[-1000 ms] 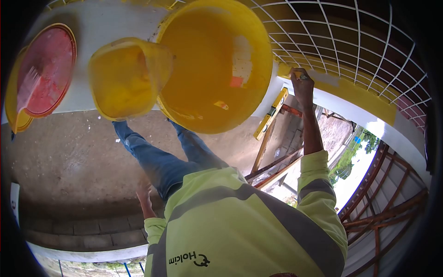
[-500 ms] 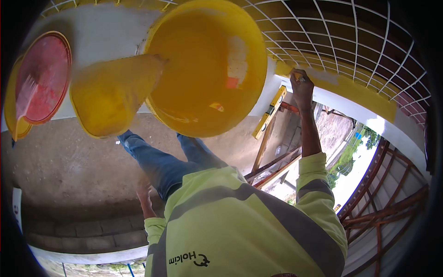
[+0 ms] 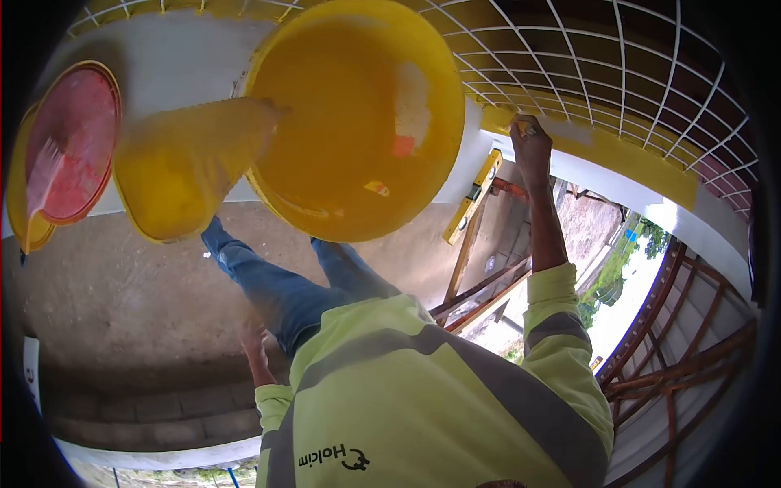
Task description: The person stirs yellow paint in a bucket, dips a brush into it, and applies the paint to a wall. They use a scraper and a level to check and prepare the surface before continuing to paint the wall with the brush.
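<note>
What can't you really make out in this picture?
All in the head view:
1. Small tool in the right hand: too small, and fingers cover it.
2. Left hand: shadowed, partly behind the sleeve; open or closed is unclear.
3. Red lid: cut off by the dark lens edge.
4. Small yellow tub: blurred.

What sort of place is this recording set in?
Likely a building site during painting: yellow paint buckets sit on a white ledge, a metal window grille stands above it, and the right hand reaches up beside fresh yellow paint.
</note>
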